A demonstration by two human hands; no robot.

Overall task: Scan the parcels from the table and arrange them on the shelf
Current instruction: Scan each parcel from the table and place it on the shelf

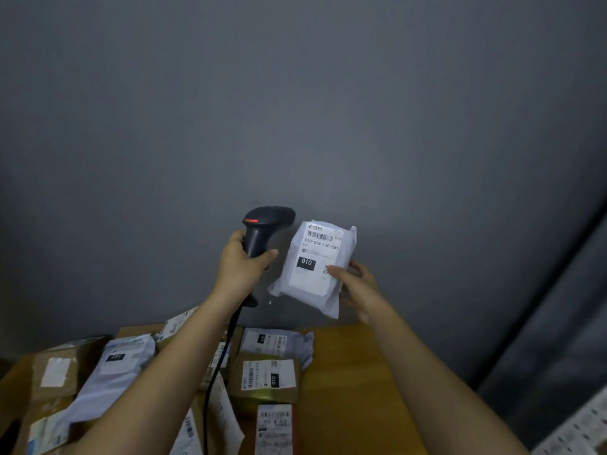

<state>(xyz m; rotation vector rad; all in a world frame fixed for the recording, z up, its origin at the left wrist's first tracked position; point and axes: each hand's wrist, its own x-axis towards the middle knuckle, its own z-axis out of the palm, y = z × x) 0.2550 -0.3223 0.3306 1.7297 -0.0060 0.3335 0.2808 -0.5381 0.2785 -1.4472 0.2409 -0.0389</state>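
Parcel (317,264) label facing camera, long axis near-upright

Two bare forearms, no sleeves

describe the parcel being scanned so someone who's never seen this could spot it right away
Look above the wooden table, in front of the grey wall. Beside the black scanner in the left hand, the right hand pinches a white poly-bag parcel. It alone is off the table, its label marked 010 facing the camera.
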